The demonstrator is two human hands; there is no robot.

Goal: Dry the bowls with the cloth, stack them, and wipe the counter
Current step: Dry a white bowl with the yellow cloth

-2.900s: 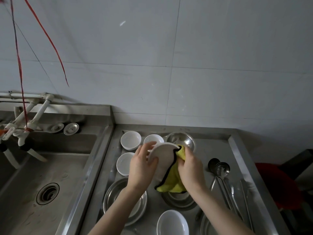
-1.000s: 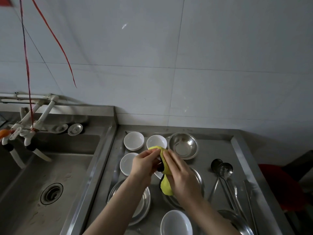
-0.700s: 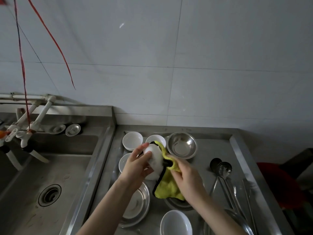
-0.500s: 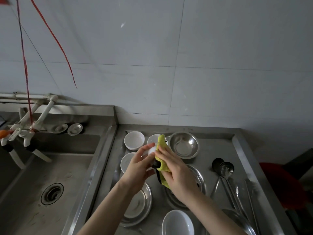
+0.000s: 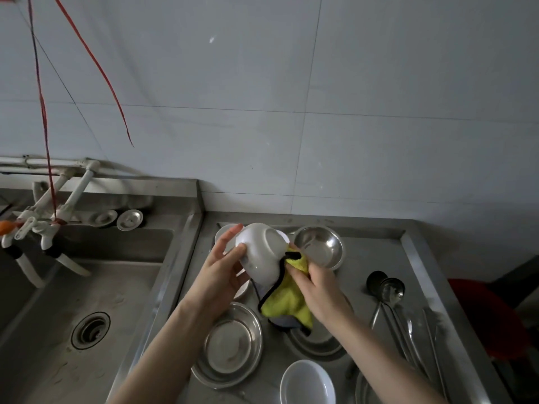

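My left hand (image 5: 222, 272) grips a white bowl (image 5: 262, 252) by its rim, tilted so its underside faces me, above the steel counter (image 5: 376, 258). My right hand (image 5: 316, 287) holds a yellow cloth (image 5: 287, 301) with black edging against the bowl's right side. Other white bowls stand on the counter: one at the back (image 5: 223, 233) partly behind my left hand, one (image 5: 243, 287) under it, and one near the front (image 5: 307, 384).
A steel bowl (image 5: 319, 247) sits at the back, steel plates (image 5: 232, 345) lie in front, and ladles and utensils (image 5: 390, 298) lie at the right. The sink (image 5: 73, 301) with taps (image 5: 43, 228) is on the left. A red stool (image 5: 490, 313) stands beyond the right edge.
The bowl has been turned so its underside faces me. The cloth has slid from over the bowl to its right side and hangs lower.
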